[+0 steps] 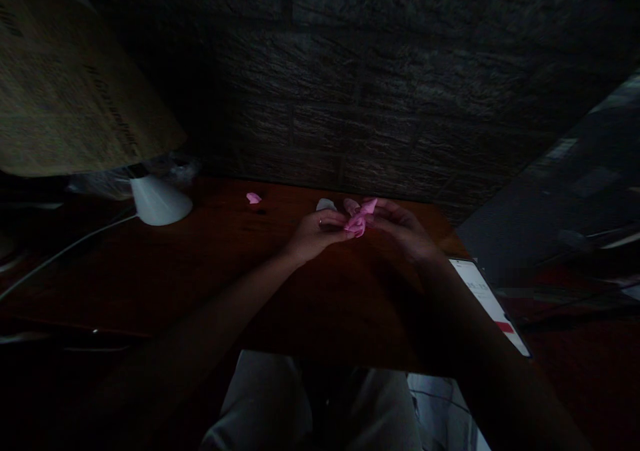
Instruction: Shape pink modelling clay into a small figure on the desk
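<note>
Between both hands, above the wooden table, is a pink folded piece (357, 224), creased and pointed at its upper right like folded paper. My left hand (316, 232), with a ring on one finger, pinches its left side. The fingers of my right hand (403, 228) close on its right side. Just behind the hands lie a small white piece (326, 204) and a duller pink piece (351, 206), both partly hidden. Farther left, a small crumpled pink piece (253, 198) rests alone on the table. Dim light hides the finer folds.
A lamp with a white base (160, 201) and a printed brown shade (75, 84) stands at the left, its cable (65, 248) trailing off. A lit phone (487, 301) lies at the table's right edge. A dark brick wall (350, 91) rises behind the wooden table (210, 258).
</note>
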`<state>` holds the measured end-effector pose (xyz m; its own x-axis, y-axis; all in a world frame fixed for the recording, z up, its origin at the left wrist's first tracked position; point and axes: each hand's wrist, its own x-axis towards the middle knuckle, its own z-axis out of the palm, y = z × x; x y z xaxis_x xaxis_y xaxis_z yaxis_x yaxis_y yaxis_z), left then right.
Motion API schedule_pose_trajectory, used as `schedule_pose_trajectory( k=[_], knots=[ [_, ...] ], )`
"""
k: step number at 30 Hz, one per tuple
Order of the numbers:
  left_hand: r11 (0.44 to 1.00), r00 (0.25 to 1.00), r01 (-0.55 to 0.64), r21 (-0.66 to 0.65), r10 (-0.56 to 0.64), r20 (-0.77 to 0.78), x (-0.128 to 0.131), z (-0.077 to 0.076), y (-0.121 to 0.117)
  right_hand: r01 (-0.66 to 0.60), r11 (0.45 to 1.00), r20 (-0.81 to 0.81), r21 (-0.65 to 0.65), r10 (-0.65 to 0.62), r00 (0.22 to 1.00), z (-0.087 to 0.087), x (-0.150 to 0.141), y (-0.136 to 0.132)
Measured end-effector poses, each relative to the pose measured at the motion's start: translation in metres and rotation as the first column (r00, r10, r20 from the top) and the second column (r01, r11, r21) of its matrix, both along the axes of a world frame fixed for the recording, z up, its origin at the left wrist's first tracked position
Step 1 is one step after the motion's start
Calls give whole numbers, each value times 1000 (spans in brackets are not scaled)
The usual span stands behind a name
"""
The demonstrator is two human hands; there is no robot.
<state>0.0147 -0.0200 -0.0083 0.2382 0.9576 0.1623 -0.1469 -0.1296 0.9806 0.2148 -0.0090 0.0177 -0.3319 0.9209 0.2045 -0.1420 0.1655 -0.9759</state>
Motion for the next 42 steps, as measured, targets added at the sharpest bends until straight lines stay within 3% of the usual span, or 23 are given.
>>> schedule_pose_trajectory(
  k=[12, 19, 27, 42],
  knots=[
    [996, 991, -16, -84, 27, 134, 1, 0, -3, 65, 997, -50, -28, -67, 997, -5, -6, 1],
    [997, 991, -36, -74, 45, 129, 3, -1, -3, 104, 994, -67, -22, -106, 992, -8, -12, 0],
    [996, 988, -87, -28, 90, 128, 3, 1, -4, 129, 987, -160, -99, -143, 977, -7, -17, -2],
    [994, 977, -106, 0, 104, 184, 3, 4, -8, 127, 992, -112, -17, -128, 985, -4, -19, -5]
  ],
)
